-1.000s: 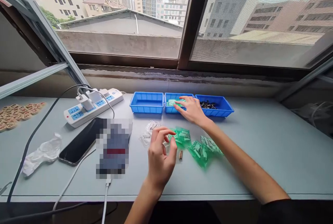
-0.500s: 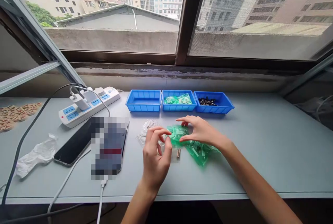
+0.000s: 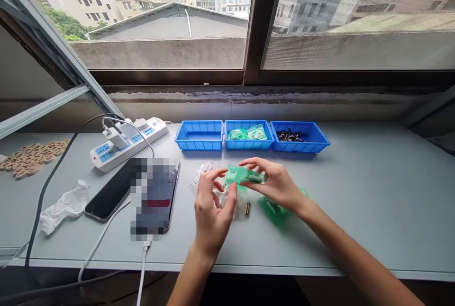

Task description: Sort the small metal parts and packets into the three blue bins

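My right hand (image 3: 275,180) pinches a small green plastic bag (image 3: 236,173) between thumb and fingers, raised just over the table. Pale pieces show faintly inside it. My left hand (image 3: 213,202) is at the bag's left edge, its thumb and fingers curved and apart; whether the tips touch the plastic I cannot tell. Behind my left fingers lies a clear plastic bag (image 3: 203,169). Below the held bag a small copper-coloured piece (image 3: 247,208) sits on or in clear plastic. More green plastic bags (image 3: 275,212) lie under my right wrist, partly hidden by it.
Three blue bins stand at the back: an empty left bin (image 3: 199,145), a middle bin (image 3: 249,144) with green packets, a right bin (image 3: 302,147) with dark small parts. At left are a power strip (image 3: 130,147), phones (image 3: 110,192), cables, crumpled tissue (image 3: 66,204) and wooden pieces (image 3: 31,159).
My right hand has closed on the green bag and lifted and tilted it off the pile. My left hand stays nearly where it was. The view has shifted slightly.
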Tool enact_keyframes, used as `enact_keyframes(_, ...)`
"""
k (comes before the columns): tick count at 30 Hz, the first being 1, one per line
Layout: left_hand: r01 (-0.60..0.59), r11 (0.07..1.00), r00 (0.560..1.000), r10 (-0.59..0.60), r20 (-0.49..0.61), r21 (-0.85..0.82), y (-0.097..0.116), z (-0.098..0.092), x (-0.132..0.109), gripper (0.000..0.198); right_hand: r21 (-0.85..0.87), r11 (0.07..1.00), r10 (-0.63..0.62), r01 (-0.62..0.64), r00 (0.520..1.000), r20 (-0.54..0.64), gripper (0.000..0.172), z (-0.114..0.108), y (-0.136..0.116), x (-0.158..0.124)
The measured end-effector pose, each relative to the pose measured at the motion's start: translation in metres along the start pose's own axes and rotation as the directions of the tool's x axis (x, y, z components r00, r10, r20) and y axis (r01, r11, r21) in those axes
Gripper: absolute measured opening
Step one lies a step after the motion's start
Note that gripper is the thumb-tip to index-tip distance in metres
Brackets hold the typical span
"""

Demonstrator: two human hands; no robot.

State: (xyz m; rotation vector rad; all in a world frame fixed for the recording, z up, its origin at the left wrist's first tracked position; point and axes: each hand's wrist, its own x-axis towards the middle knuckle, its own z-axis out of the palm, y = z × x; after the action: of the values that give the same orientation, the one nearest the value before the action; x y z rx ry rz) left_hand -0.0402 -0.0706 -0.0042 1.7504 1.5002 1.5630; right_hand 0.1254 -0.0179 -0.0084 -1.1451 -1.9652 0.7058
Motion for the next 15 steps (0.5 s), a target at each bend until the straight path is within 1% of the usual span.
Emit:
enact_keyframes(2,0.028,1.000,0.999,-0.028,0.018,0.006,-0.001,0.000,0.000,0.023,0.181,0.984,0.010,-0.009,1.000,-0.007,0.031,0.001,-0.005,-0.001)
enact_keyframes(5,0.000,1.000,0.997,-0.002,0.082,0.025,-0.001,0.000,0.001,0.013,0.374,0.927,0.028,-0.035,0.999,0.024,0.034,0.000,-0.013,-0.003)
enact_keyframes(7,-0.027,0.999,0.995,0.024,0.101,0.028,-0.001,0.000,0.001,0.009,0.422,0.904,0.048,-0.062,0.998,0.044,0.034,-0.001,-0.018,-0.003)
enact_keyframes(8,-0.036,0.999,0.995,0.033,0.092,0.023,-0.001,-0.001,0.001,0.009,0.432,0.898,0.063,-0.081,0.996,0.056,0.035,-0.001,-0.019,-0.003)
enact_keyframes(12,-0.043,0.999,0.999,0.043,-0.015,-0.016,0.001,-0.001,0.001,0.006,0.464,0.875,0.094,-0.138,0.989,0.116,0.043,-0.002,-0.022,-0.003)
enact_keyframes(13,-0.041,0.999,0.999,0.040,-0.037,-0.025,0.001,-0.002,0.001,0.006,0.469,0.874,0.087,-0.130,0.990,0.112,0.040,-0.002,-0.022,-0.003)
enact_keyframes(15,-0.042,0.998,0.998,0.040,-0.058,-0.040,0.001,-0.002,0.001,0.007,0.466,0.879,0.072,-0.097,0.995,0.072,0.027,0.000,-0.021,-0.004)
